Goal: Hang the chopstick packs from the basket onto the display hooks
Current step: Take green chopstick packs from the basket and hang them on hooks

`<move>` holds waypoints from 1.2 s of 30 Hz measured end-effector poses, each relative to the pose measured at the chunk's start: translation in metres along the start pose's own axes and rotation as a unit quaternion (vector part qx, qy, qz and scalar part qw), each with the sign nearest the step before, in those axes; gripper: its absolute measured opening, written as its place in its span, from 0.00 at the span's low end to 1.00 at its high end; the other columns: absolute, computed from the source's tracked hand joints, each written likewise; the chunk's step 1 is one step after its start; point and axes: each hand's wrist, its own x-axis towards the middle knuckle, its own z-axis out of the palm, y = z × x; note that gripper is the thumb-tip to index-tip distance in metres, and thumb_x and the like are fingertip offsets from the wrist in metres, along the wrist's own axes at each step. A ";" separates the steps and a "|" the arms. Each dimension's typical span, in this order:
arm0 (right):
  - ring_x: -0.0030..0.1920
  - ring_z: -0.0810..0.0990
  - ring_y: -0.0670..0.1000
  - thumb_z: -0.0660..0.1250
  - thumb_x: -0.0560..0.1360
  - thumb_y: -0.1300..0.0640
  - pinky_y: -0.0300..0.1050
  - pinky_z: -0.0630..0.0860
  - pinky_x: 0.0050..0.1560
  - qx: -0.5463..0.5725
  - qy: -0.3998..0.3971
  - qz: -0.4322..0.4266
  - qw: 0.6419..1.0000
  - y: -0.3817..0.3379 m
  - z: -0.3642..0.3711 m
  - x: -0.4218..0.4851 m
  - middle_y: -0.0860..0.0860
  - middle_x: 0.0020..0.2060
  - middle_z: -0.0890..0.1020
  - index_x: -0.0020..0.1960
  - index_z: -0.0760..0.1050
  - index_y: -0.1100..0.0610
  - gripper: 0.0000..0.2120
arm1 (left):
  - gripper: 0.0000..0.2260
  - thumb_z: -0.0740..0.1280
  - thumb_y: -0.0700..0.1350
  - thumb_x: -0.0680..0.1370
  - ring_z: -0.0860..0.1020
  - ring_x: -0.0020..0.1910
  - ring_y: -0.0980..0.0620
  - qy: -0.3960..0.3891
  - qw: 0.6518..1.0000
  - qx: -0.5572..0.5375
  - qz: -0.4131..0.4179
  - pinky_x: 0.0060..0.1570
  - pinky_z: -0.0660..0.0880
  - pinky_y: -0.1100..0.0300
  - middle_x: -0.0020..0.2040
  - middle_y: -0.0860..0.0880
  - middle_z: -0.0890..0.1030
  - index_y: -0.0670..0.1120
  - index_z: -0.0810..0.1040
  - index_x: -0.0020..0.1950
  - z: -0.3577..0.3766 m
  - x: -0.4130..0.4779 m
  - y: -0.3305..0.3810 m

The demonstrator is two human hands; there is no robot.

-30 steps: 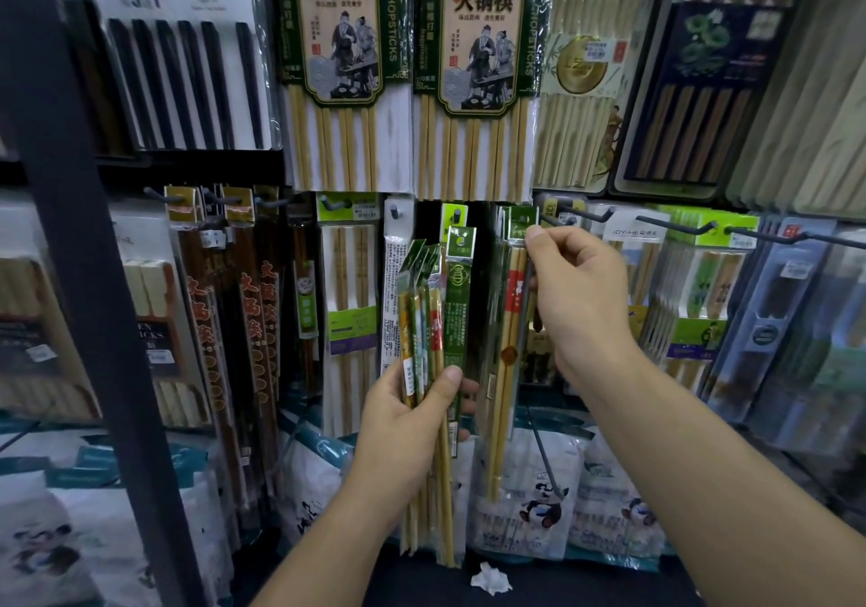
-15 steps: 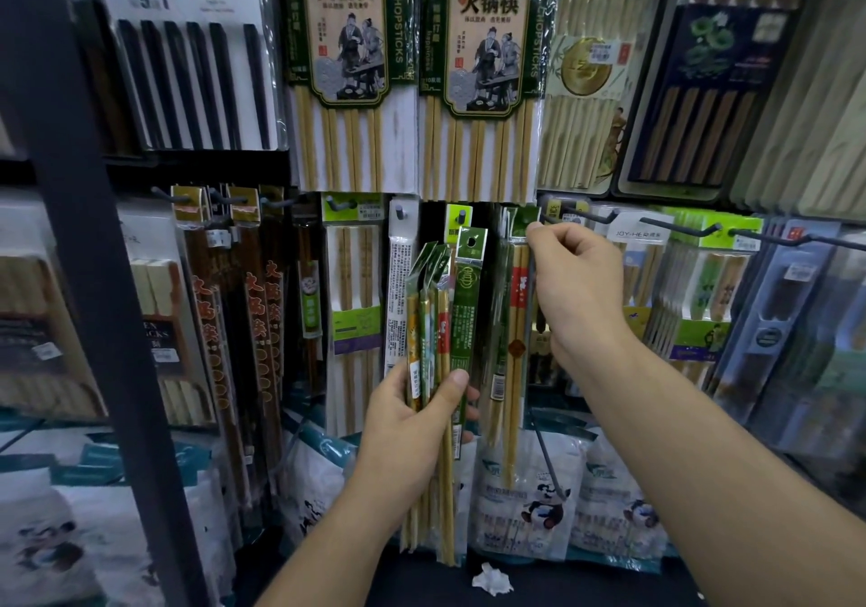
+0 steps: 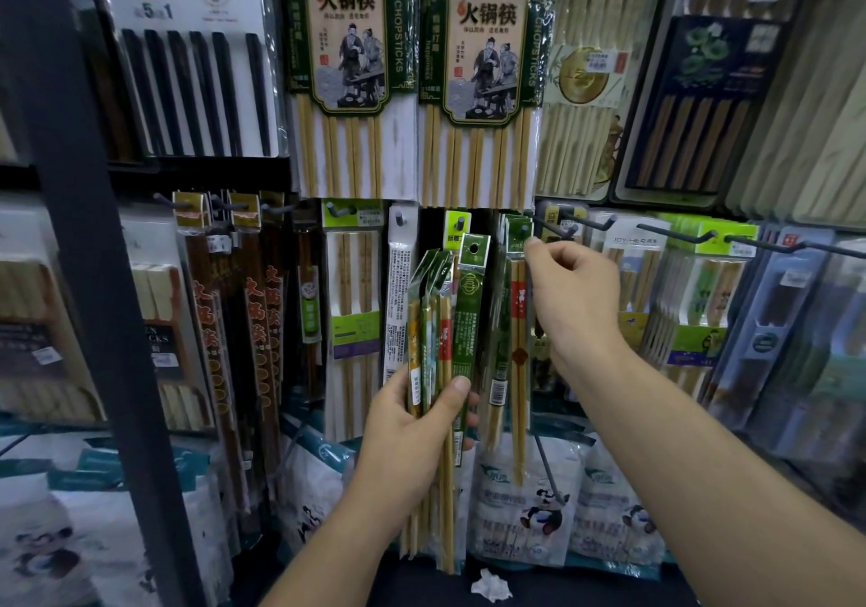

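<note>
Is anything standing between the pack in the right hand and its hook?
Nothing visible. The right hand pinches the pack at its header, right beside the hook; the bundle in the left hand is apart, to its left.

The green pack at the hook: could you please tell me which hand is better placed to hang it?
The right hand, probably: it pinches the top of the green pack right beside the hook, while the left hand sits lower, gripping a bundle of packs.
</note>
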 end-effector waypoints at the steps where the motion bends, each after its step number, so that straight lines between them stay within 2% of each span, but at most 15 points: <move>1: 0.30 0.72 0.45 0.67 0.80 0.52 0.41 0.76 0.53 -0.005 0.002 0.004 1.000 0.003 -0.001 -0.001 0.52 0.29 0.72 0.38 0.77 0.65 0.18 | 0.10 0.73 0.50 0.78 0.87 0.43 0.49 0.001 1.000 -0.003 -0.001 0.38 0.82 0.57 0.45 0.47 0.87 0.47 0.80 0.55 0.000 0.000 0.000; 3: 0.32 0.75 0.43 0.69 0.79 0.51 0.41 0.75 0.44 -0.011 0.016 0.008 1.000 0.006 -0.004 -0.005 0.49 0.31 0.77 0.42 0.80 0.58 0.12 | 0.08 0.74 0.48 0.78 0.87 0.44 0.48 0.003 1.000 -0.005 -0.003 0.38 0.83 0.56 0.46 0.48 0.87 0.49 0.81 0.55 0.000 0.000 0.000; 5: 0.33 0.75 0.42 0.70 0.79 0.51 0.39 0.74 0.40 -0.006 0.013 0.006 1.000 0.007 -0.006 -0.013 0.46 0.32 0.78 0.42 0.81 0.55 0.10 | 0.03 0.74 0.47 0.78 0.87 0.43 0.48 0.000 1.000 -0.007 0.000 0.38 0.83 0.57 0.46 0.48 0.87 0.53 0.83 0.51 0.000 0.000 -0.001; 7: 0.32 0.75 0.39 0.69 0.79 0.52 0.34 0.74 0.35 0.016 -0.027 -0.007 0.999 0.004 -0.007 -0.023 0.44 0.30 0.79 0.41 0.82 0.53 0.10 | 0.06 0.74 0.46 0.79 0.87 0.43 0.48 -0.015 1.000 -0.008 0.006 0.38 0.83 0.57 0.46 0.49 0.88 0.58 0.83 0.48 0.001 0.000 0.001; 9: 0.34 0.77 0.37 0.69 0.80 0.52 0.31 0.75 0.35 0.027 -0.076 -0.029 0.996 0.001 -0.005 -0.032 0.43 0.32 0.81 0.42 0.83 0.51 0.09 | 0.09 0.73 0.45 0.79 0.87 0.43 0.47 -0.031 0.999 -0.011 0.009 0.38 0.83 0.57 0.46 0.48 0.88 0.60 0.84 0.47 0.003 -0.001 0.001; 13: 0.34 0.75 0.40 0.69 0.80 0.53 0.33 0.73 0.36 0.018 -0.094 -0.046 0.994 -0.004 -0.003 -0.036 0.42 0.29 0.77 0.40 0.82 0.52 0.11 | 0.08 0.74 0.44 0.78 0.87 0.45 0.46 -0.047 0.998 -0.028 0.000 0.40 0.83 0.56 0.47 0.46 0.88 0.58 0.84 0.48 0.007 -0.003 -0.001; 17: 0.30 0.69 0.44 0.66 0.82 0.54 0.34 0.68 0.29 0.043 -0.069 -0.010 0.997 -0.009 -0.006 -0.028 0.48 0.29 0.72 0.41 0.82 0.54 0.12 | 0.06 0.74 0.48 0.78 0.86 0.50 0.54 -0.020 1.000 -0.003 0.016 0.47 0.82 0.62 0.49 0.53 0.88 0.61 0.83 0.50 0.006 0.000 -0.005; 20: 0.27 0.65 0.45 0.65 0.82 0.52 0.34 0.66 0.26 0.044 -0.056 0.006 0.997 -0.013 -0.006 -0.017 0.52 0.30 0.69 0.43 0.81 0.58 0.13 | 0.02 0.72 0.46 0.79 0.86 0.46 0.49 0.004 0.998 -0.066 -0.005 0.47 0.84 0.54 0.42 0.50 0.86 0.50 0.83 0.50 0.006 0.002 -0.007; 23: 0.26 0.63 0.45 0.64 0.83 0.52 0.34 0.69 0.29 0.028 -0.055 0.006 0.998 -0.013 -0.004 -0.011 0.47 0.25 0.65 0.41 0.76 0.63 0.17 | 0.07 0.73 0.49 0.78 0.84 0.40 0.49 0.011 0.998 -0.065 -0.004 0.43 0.84 0.53 0.37 0.50 0.82 0.48 0.81 0.53 0.005 0.003 -0.006; 26: 0.26 0.60 0.47 0.64 0.83 0.53 0.30 0.76 0.39 0.025 -0.041 0.005 0.999 -0.012 -0.001 -0.007 0.46 0.23 0.62 0.34 0.69 0.60 0.20 | 0.01 0.73 0.50 0.78 0.83 0.37 0.48 -0.001 0.999 -0.051 -0.004 0.39 0.84 0.54 0.35 0.50 0.81 0.54 0.82 0.48 0.003 0.003 -0.006; 29: 0.26 0.59 0.48 0.64 0.82 0.55 0.25 0.75 0.37 0.032 -0.031 0.007 0.999 -0.011 0.000 -0.004 0.46 0.23 0.61 0.31 0.66 0.56 0.21 | 0.00 0.72 0.48 0.79 0.82 0.37 0.47 -0.006 0.999 -0.036 -0.002 0.38 0.83 0.54 0.35 0.50 0.80 0.53 0.82 0.49 0.004 0.002 -0.008; 31: 0.25 0.59 0.47 0.65 0.82 0.55 0.25 0.74 0.37 0.034 -0.026 0.007 0.999 -0.008 0.001 -0.002 0.45 0.22 0.60 0.30 0.66 0.58 0.22 | 0.03 0.72 0.47 0.79 0.82 0.36 0.47 -0.004 0.999 -0.032 0.000 0.37 0.83 0.55 0.34 0.50 0.80 0.50 0.81 0.52 0.003 0.002 -0.006; 34: 0.27 0.61 0.47 0.65 0.81 0.55 0.31 0.74 0.47 0.020 -0.020 0.001 1.000 -0.003 0.002 0.001 0.44 0.22 0.61 0.34 0.68 0.65 0.20 | 0.03 0.72 0.46 0.79 0.82 0.36 0.49 -0.003 0.999 -0.033 0.000 0.36 0.82 0.56 0.35 0.49 0.80 0.49 0.81 0.51 0.004 0.001 -0.004; 36: 0.25 0.62 0.45 0.66 0.80 0.54 0.31 0.71 0.46 0.007 -0.016 -0.006 1.000 0.001 0.002 0.001 0.43 0.21 0.62 0.33 0.70 0.63 0.20 | 0.02 0.73 0.45 0.79 0.81 0.35 0.50 -0.002 1.000 -0.031 -0.001 0.35 0.82 0.57 0.35 0.50 0.81 0.50 0.82 0.51 0.004 0.002 -0.005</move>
